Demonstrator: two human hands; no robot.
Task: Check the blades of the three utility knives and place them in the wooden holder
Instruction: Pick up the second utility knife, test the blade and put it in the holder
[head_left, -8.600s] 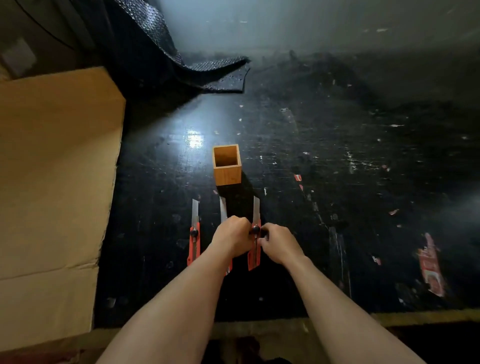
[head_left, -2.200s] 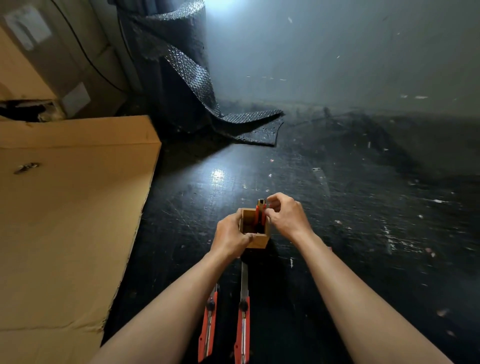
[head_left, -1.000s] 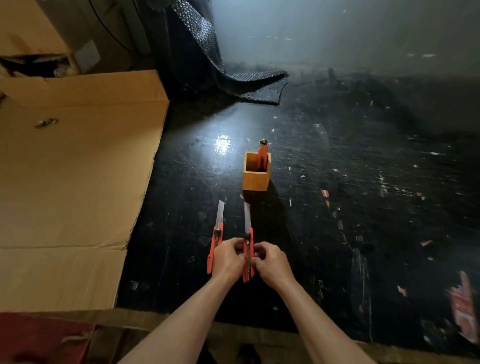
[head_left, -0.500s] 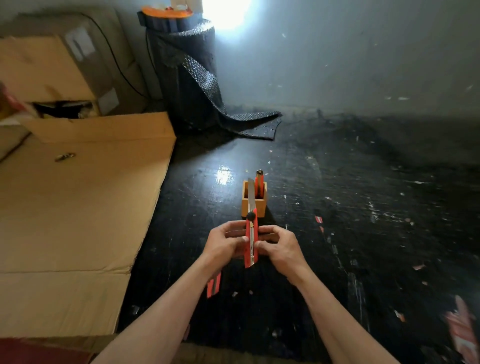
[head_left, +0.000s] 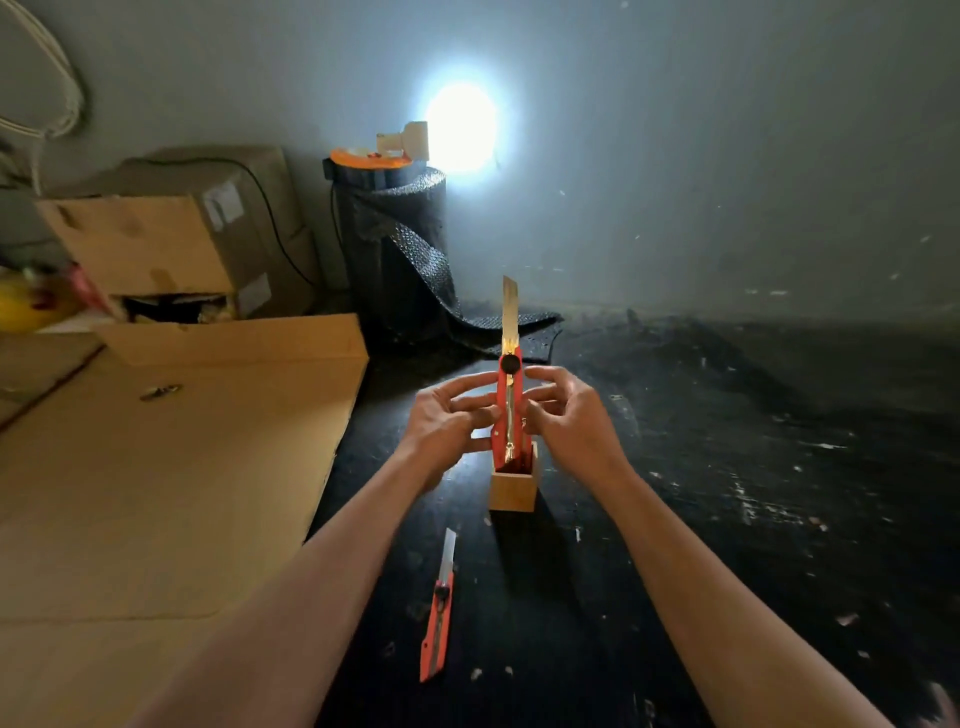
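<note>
In the head view, the person is holding an orange plastic utility knife with its steel blade extended (head_left: 508, 400) upright in front of them. The left hand (head_left: 451, 420) is pinching the handle's lower left side, its upper fingers spread loosely. The right hand (head_left: 569, 415) is pressing fingertips against the handle's right side, its other fingers lying curled and partly open. The knife's long axis is running vertically, blade tip pointing up toward the lit wall, its butt end hanging just above the mouth of the small square wooden holder (head_left: 513, 491).

That holder is standing on the scuffed black tabletop (head_left: 727, 493), directly below and between both hands; something orange is showing inside it, behind the held knife, though what it is cannot be told. Judging by this, the blade is being inspected; retracting it and lowering the knife straight down is probably coming next, both hands being equally near.

A second orange utility knife, blade out (head_left: 439, 616), is lying flat nearer the person, below the left forearm, well apart from either hand.
</note>
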